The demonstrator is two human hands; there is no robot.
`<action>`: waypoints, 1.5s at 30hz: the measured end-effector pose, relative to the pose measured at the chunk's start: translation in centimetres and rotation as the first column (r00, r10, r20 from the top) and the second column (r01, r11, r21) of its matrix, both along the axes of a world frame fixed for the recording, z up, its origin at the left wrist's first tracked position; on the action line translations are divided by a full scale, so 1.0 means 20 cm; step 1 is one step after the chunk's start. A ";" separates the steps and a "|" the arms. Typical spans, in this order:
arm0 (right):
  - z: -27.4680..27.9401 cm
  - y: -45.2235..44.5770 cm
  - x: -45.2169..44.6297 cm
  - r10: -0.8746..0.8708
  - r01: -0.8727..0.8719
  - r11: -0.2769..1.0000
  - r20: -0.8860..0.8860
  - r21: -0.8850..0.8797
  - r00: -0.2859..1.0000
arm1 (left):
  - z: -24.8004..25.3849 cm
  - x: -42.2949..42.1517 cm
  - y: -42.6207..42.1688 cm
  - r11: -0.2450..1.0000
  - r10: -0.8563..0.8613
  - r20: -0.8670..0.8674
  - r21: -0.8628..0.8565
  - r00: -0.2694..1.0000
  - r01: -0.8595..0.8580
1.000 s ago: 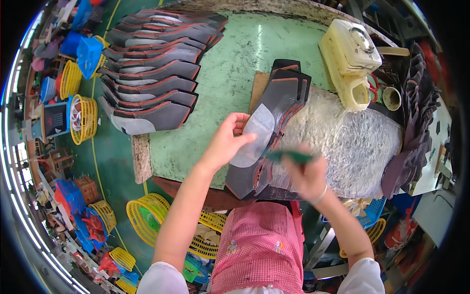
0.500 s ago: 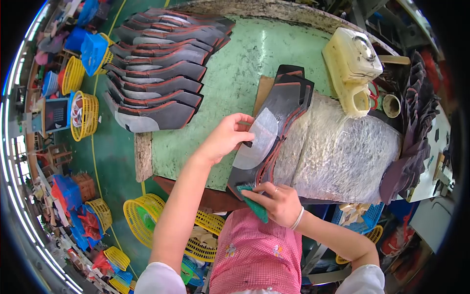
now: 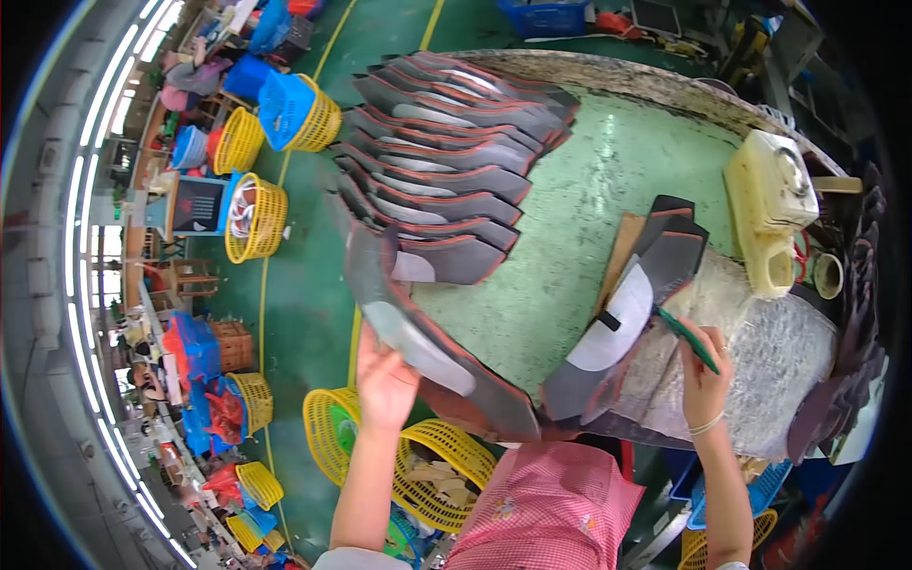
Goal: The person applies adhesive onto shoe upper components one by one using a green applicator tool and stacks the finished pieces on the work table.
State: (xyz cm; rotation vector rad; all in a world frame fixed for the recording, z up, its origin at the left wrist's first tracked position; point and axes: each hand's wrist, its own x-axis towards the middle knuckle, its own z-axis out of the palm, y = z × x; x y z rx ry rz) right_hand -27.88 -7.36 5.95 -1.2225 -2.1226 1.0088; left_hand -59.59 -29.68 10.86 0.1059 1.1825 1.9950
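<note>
My left hand (image 3: 388, 385) grips a curved dark grey shoe upper piece (image 3: 494, 389) with a light grey patch and a red edge, lifted at the table's near left side. In my right hand (image 3: 708, 375) is a flat green brush (image 3: 692, 340), beside the right-hand stack. That small stack of similar dark grey pieces (image 3: 670, 249) lies slanted on the table, its top one showing a light patch with a small black tab (image 3: 608, 320). Beyond my left hand, several more pieces (image 3: 446, 180) overlap in a fanned row.
The green table (image 3: 560, 237) has a worn raised rim (image 3: 627, 81) at the back. A yellowed plastic container (image 3: 769, 209) stands at right near a small cup (image 3: 827, 275) and a glue-crusted sheet (image 3: 760, 351). Yellow baskets (image 3: 442, 503) sit below the near edge.
My left hand has moved left from the stack and now holds a piece up near the fanned row. My right hand with the brush has shifted to the stack's right side. The view has turned left.
</note>
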 end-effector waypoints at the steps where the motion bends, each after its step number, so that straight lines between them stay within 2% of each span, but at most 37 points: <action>1: 0.00 0.00 0.00 -0.020 0.020 1.000 -0.008 -0.018 1.000 | 0.02 -0.08 -0.02 0.996 0.090 -0.024 0.015 0.996 -0.090; 2: 0.00 0.00 -0.01 -0.041 0.041 0.999 -0.013 -0.028 0.999 | 0.01 -0.16 -0.02 0.996 0.090 -0.036 0.016 0.995 -0.089; 4: 0.00 0.01 -0.02 -0.048 0.048 0.998 -0.013 -0.039 0.999 | -0.10 -0.32 -0.02 0.967 0.253 -0.045 0.048 0.967 -0.251; 5: 0.01 0.01 -0.02 -0.055 0.054 0.997 -0.006 -0.050 0.998 | -0.15 -0.39 -0.02 0.967 0.236 -0.052 0.108 0.970 -0.229; 7: 0.01 0.01 -0.01 -0.040 0.041 0.998 0.007 -0.049 0.999 | -0.19 -0.43 -0.03 0.950 0.304 -0.110 0.108 0.946 -0.293; 9: 0.01 0.01 0.00 -0.027 0.028 0.998 0.016 -0.061 1.000 | -0.09 -0.34 -0.02 0.930 0.357 -0.118 0.138 0.926 -0.341; 10: 0.01 0.02 0.00 -0.042 0.043 0.996 0.014 -0.079 0.999 | -0.06 -0.31 -0.05 0.921 0.354 -0.062 0.193 0.933 -0.337; 12: 0.01 0.01 -0.01 -0.057 0.057 0.993 0.005 -0.106 0.998 | 0.00 -0.26 -0.07 0.927 0.352 -0.113 0.182 0.929 -0.329; 15: 0.01 0.02 -0.01 -0.075 0.072 0.990 -0.020 -0.123 0.997 | -0.02 -0.29 -0.06 0.934 0.338 -0.141 0.175 0.931 -0.312; 17: 0.01 0.02 -0.01 -0.085 0.083 0.985 -0.007 -0.154 0.996 | -0.14 -0.37 -0.05 0.930 0.367 -0.129 0.077 0.921 -0.360; 20: -0.01 0.04 0.02 -0.059 0.055 0.989 -0.024 -0.135 0.998 | -0.28 -0.48 0.02 0.884 0.429 -0.049 -0.180 0.902 -0.431; 21: -0.01 0.04 0.04 -0.067 0.058 0.973 -0.034 -0.223 0.997 | -0.34 -0.53 -0.02 0.878 0.418 -0.032 -0.242 0.908 -0.413; 22: 0.00 0.06 0.06 -0.089 0.077 0.951 -0.027 -0.300 0.996 | -0.34 -0.58 -0.07 0.919 0.318 -0.044 -0.230 0.947 -0.319; 23: 0.05 0.08 0.08 -0.114 0.100 0.941 -0.026 -0.322 0.993 | -0.34 -0.62 -0.11 0.954 0.203 -0.031 -0.219 0.979 -0.204; 24: 0.08 0.11 0.12 -0.132 0.122 0.958 -0.021 -0.261 0.991 | -0.32 -0.63 -0.10 0.943 0.171 -0.052 -0.280 0.984 -0.179; 25: 0.13 0.16 0.17 -0.159 0.166 0.966 0.051 -0.197 0.986 | -0.39 -0.70 -0.20 0.876 0.136 -0.243 -0.424 0.960 -0.231; 26: 0.15 0.19 0.23 -0.288 0.287 0.945 0.014 -0.156 0.957 | -0.20 -0.54 -0.04 0.715 0.227 -0.348 -0.575 0.910 -0.398; 27: 0.15 0.25 0.27 -0.355 0.352 0.935 -0.128 -0.048 0.926 | -0.19 -0.49 -0.02 0.689 0.180 -0.577 -0.504 0.796 -0.521; 28: 0.18 0.32 0.32 -0.340 0.352 0.930 -0.112 0.104 0.934 | -0.20 -0.43 0.01 0.683 0.048 -0.804 -0.407 0.593 -0.607; 29: 0.27 0.39 0.29 -0.383 0.374 0.906 0.009 0.198 0.924 | -0.22 -0.35 0.08 0.698 0.039 -0.790 -0.417 0.612 -0.582; 31: 0.20 0.52 0.28 -0.420 0.347 0.844 0.100 0.410 0.902 | -0.24 -0.12 0.23 0.818 -0.334 -0.732 -0.538 0.595 -0.203; 32: 0.15 0.55 0.30 -0.424 0.352 0.842 0.100 0.408 0.900 | -0.24 -0.02 0.33 0.796 -0.508 -0.665 -0.605 0.547 0.004; 33: 0.09 0.57 0.33 -0.511 0.486 0.857 0.164 0.170 0.844 | -0.24 0.09 0.45 0.726 -0.664 -0.590 -0.657 0.459 0.205; 34: 0.06 0.60 0.35 -0.568 0.597 0.799 0.242 -0.066 0.787 | -0.19 0.23 0.58 0.680 -0.714 -0.510 -0.669 0.480 0.300; 35: 0.05 0.60 0.36 -0.565 0.594 0.801 0.237 -0.068 0.790 | -0.15 0.35 0.68 0.627 -0.761 -0.423 -0.674 0.492 0.389; 36: 0.03 0.56 0.37 -0.599 0.589 0.798 -0.062 -0.131 0.798 | -0.17 0.41 0.72 0.605 -0.778 -0.382 -0.670 0.498 0.430; 37: 0.00 0.50 0.37 -0.598 0.570 0.799 -0.353 -0.193 0.719 | -0.21 0.44 0.73 0.580 -0.795 -0.339 -0.666 0.503 0.469; 38: 0.04 0.41 0.29 -0.650 0.586 0.760 -0.327 -0.281 0.687 | -0.23 0.44 0.74 0.573 -0.799 -0.335 -0.675 0.499 0.464; 40: -0.05 0.21 0.17 -0.379 0.341 0.917 -0.189 -0.208 0.906 | -0.26 0.44 0.76 0.512 -0.849 -0.314 -0.689 0.426 0.513; 41: 0.03 0.18 0.09 -0.170 0.171 0.833 0.050 -0.527 0.984 | -0.27 0.44 0.75 0.504 -0.853 -0.310 -0.696 0.419 0.511; 42: -0.01 0.16 0.04 -0.175 0.179 0.937 0.039 -0.299 0.984 | -0.28 0.44 0.75 0.513 -0.843 -0.278 -0.673 0.461 0.533; 43: -0.01 0.17 0.02 -0.181 0.183 0.933 0.035 -0.308 0.983 | -0.28 0.44 0.74 0.523 -0.830 -0.241 -0.649 0.502 0.552; 45: -0.01 0.19 -0.01 -0.339 0.337 0.941 0.105 0.039 0.935 | -0.28 0.44 0.73 0.516 -0.839 -0.264 -0.663 0.476 0.543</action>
